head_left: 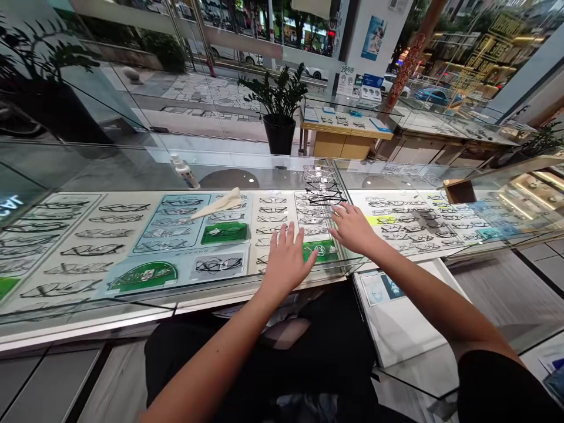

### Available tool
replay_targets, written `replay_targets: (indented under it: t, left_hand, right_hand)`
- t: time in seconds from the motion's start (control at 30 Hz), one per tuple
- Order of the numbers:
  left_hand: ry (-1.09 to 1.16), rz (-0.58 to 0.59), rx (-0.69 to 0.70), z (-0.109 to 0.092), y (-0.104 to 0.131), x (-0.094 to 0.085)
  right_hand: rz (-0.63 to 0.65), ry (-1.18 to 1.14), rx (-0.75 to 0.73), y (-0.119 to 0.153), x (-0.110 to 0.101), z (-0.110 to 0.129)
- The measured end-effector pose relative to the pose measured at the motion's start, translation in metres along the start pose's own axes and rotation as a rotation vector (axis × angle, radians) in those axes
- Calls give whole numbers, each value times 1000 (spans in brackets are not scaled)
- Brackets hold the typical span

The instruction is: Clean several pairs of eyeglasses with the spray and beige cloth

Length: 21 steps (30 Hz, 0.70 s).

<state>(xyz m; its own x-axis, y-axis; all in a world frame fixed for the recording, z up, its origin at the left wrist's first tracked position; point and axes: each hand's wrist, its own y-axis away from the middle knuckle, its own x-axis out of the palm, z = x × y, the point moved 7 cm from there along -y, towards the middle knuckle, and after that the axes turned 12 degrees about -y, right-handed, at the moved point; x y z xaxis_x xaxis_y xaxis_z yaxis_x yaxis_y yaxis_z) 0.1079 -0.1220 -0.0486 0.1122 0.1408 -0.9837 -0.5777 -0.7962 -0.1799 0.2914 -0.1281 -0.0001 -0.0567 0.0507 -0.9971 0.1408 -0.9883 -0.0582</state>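
My left hand [287, 258] is over the glass top of a display case [176, 305], palm down with its fingers spread, holding nothing. To its right my right hand [352, 228] is also open and empty, its fingertips close to a row of dark eyeglass frames [325, 194] on the glass. A green card [321, 251] shows under the glass between the hands. Several rows of eyeglasses [272, 210] lie inside the case. Left of my hands, a pale cloth [218, 204] rests on the glass.
A spray bottle [184, 171] stands at the back left of the glass. Behind the case is a potted plant [279, 108]. A brown box [459, 191] sits at the right. An open white drawer [403, 317] juts out below my right forearm.
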Motion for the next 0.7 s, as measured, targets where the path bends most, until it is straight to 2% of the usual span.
replay_targets:
  t: [0.13,0.27,0.37,0.47,0.53,0.6,0.7]
  left_hand:
    - [14,-15,9,-1,-1,0]
    - [22,-20,5,0,-2,1]
    - [30,-20,11,0,-2,1]
    - [32,-17,19,0,-2,0]
    - [35,-14,23,0,-2,-1]
    - [33,-10,26,0,-2,-1]
    - [16,-1,29,0,-2,-2]
  right_hand:
    - [17,7,34,-8,6,-1]
    - [-20,-47,53,17,-13,2]
    - [-56,-190,40,68,-45,4]
    - [-25,-413,87,141,-78,0]
    - [46,-547,151,191,-91,-7]
    - [179,-617,239,235,-89,-15]
    - [384,-635,419,278,-62,-36]
